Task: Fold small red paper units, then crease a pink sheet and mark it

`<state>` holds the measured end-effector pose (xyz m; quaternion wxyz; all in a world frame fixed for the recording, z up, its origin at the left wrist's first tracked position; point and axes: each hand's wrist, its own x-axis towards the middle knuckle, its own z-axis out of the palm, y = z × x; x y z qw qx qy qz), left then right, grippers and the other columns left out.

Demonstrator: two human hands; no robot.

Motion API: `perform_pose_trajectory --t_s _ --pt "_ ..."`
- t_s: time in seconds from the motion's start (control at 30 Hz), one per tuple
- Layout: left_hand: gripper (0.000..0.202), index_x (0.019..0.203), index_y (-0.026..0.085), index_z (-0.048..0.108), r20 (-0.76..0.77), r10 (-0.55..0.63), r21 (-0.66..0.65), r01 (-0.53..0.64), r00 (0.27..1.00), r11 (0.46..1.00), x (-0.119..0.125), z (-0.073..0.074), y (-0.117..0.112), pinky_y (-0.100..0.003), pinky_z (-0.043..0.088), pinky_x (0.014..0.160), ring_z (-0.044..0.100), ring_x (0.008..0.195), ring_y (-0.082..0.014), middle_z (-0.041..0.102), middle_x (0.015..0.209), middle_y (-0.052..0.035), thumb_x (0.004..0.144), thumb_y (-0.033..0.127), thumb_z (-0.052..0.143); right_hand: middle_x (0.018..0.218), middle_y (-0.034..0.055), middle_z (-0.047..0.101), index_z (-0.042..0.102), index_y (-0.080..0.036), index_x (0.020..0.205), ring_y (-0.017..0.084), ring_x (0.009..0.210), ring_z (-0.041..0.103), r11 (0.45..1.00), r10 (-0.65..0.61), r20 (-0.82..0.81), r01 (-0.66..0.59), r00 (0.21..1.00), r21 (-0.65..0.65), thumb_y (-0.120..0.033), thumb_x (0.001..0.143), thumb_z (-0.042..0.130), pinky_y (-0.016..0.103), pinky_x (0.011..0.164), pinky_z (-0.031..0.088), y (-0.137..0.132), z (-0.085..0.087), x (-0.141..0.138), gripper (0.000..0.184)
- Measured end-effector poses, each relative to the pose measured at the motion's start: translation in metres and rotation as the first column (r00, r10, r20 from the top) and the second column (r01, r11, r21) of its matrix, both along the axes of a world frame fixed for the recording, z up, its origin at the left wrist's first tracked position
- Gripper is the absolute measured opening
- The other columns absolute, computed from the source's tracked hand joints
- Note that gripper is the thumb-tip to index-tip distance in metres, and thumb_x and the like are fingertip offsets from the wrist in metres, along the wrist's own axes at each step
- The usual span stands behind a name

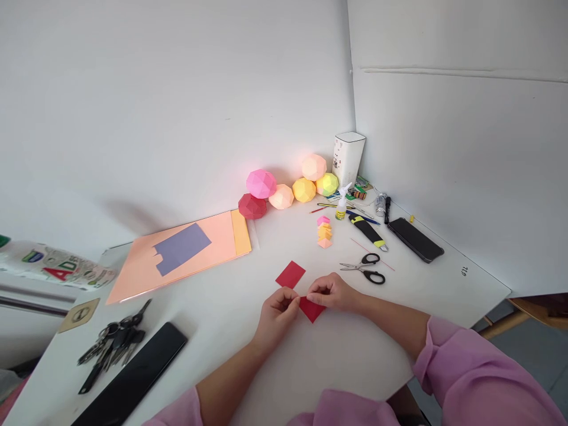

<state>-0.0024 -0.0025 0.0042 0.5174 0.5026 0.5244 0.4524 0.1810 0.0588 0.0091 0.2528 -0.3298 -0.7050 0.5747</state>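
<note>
Between my two hands is a piece of red paper [313, 310], one corner pointing toward me. My left hand [280, 310] pinches its upper left edge between thumb and fingertips. Close beside it, my right hand [333, 292] pinches the same paper along the top. Just beyond my left hand a second red paper piece [290, 274] lies flat on the white table [248, 307]. Right of my hands rest black-handled scissors [364, 267], blades partly apart and pointing left. A small stack of folded pink, yellow and peach paper pieces [324, 231] sits farther back.
Faceted paper balls [261, 184] line the wall. A glue bottle [341, 204], utility knife [368, 232] and phone [416, 239] lie back right. Peach sheets [137, 266] with a purple piece [183, 247] lie left. Keys [116, 340], a long black object [133, 378] and a white bottle [53, 266] are nearer left.
</note>
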Motion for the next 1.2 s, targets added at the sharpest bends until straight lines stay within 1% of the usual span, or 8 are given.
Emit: perform_pose_trajectory --t_s 0.13,0.23,0.33,0.4,0.57,0.77,1.03,1.2 --pt "0.014 0.068 0.018 0.052 0.07 0.053 -0.036 -0.051 0.996 0.998 -0.001 -0.0012 0.0001 -0.02 0.034 0.051 0.038 0.051 -0.0075 0.045 0.056 0.0056 0.077 0.027 0.058 0.058 -0.0022 0.052 0.065 -0.014 0.071 0.008 0.053 0.041 1.0 -0.017 -0.012 0.017 1.0 -0.024 -0.032 0.078 0.062 0.022 0.049 0.033 0.0011 -0.0024 0.0008 0.019" --pt "0.01 0.074 0.019 0.054 0.098 0.029 -0.01 -0.028 0.995 1.0 -0.0007 -0.0024 -0.0006 -0.021 0.037 0.053 0.043 0.054 -0.0081 0.049 0.062 0.0044 0.078 0.028 0.058 0.058 -0.0024 0.052 0.065 -0.014 0.072 0.008 0.052 0.04 1.0 -0.018 -0.023 0.017 1.0 -0.024 -0.03 0.078 0.061 0.021 0.049 0.033 0.0011 -0.0022 0.0003 0.018" --pt "0.012 0.078 0.018 0.057 0.018 -0.049 0.045 0.049 0.999 0.998 0.0005 -0.0039 -0.0012 -0.023 0.041 0.058 0.048 0.062 -0.0106 0.055 0.073 0.0003 0.081 0.03 0.057 0.06 -0.0017 0.054 0.065 -0.014 0.072 0.008 0.053 0.042 1.0 0.003 -0.034 -0.003 0.999 0.011 -0.027 0.077 0.061 0.021 0.05 0.034 0.0 -0.0013 -0.0009 0.015" --pt "0.015 0.075 0.018 0.058 -0.053 -0.078 0.064 0.082 0.996 0.995 0.001 -0.0051 -0.0012 -0.024 0.041 0.06 0.049 0.065 -0.0116 0.056 0.073 -0.0007 0.083 0.031 0.055 0.062 -0.0013 0.056 0.066 -0.014 0.073 0.008 0.054 0.044 0.999 0.015 -0.046 -0.013 0.999 0.03 -0.026 0.077 0.061 0.021 0.051 0.035 -0.001 -0.0017 -0.0017 0.013" --pt "0.018 0.071 0.017 0.056 -0.112 -0.066 0.084 0.076 0.991 0.994 0.0013 -0.0059 -0.0008 -0.024 0.041 0.058 0.048 0.063 -0.0115 0.054 0.069 -0.0005 0.083 0.031 0.054 0.063 -0.0013 0.058 0.065 -0.015 0.076 0.008 0.052 0.045 0.999 0.01 -0.062 -0.007 0.998 0.038 -0.023 0.075 0.061 0.021 0.05 0.037 -0.0026 -0.0066 -0.0035 0.009" --pt "0.015 0.068 0.017 0.056 -0.144 -0.057 0.107 0.073 0.988 0.992 0.0019 -0.0051 -0.0022 -0.024 0.042 0.057 0.048 0.062 -0.0115 0.053 0.069 -0.0006 0.08 0.026 0.056 0.06 -0.0026 0.056 0.063 -0.016 0.071 0.007 0.05 0.044 0.996 0.018 -0.062 -0.013 0.998 0.086 -0.018 0.071 0.059 0.02 0.049 0.037 -0.0039 -0.01 -0.0052 0.005" --pt "0.014 0.068 0.018 0.052 -0.02 -0.002 0.044 0.003 1.0 0.999 -0.0002 -0.0014 -0.0016 -0.022 0.039 0.055 0.044 0.059 -0.0096 0.049 0.066 0.0026 0.079 0.026 0.055 0.063 -0.0044 0.052 0.057 -0.016 0.075 0.006 0.051 0.042 1.0 -0.001 -0.055 0.0 0.998 -0.007 -0.017 0.071 0.059 0.019 0.049 0.036 -0.0029 -0.0052 -0.0027 0.004" --pt "0.018 0.072 0.018 0.053 0.037 -0.04 0.001 0.04 0.999 0.999 0.0014 0.0007 -0.0025 -0.021 0.037 0.052 0.042 0.055 -0.0083 0.048 0.066 0.0027 0.081 0.033 0.056 0.059 -0.0046 0.052 0.057 -0.016 0.075 0.006 0.049 0.043 1.0 -0.024 -0.036 0.024 0.999 -0.009 -0.02 0.074 0.06 0.019 0.047 0.035 -0.0028 -0.0073 -0.0039 0.005"
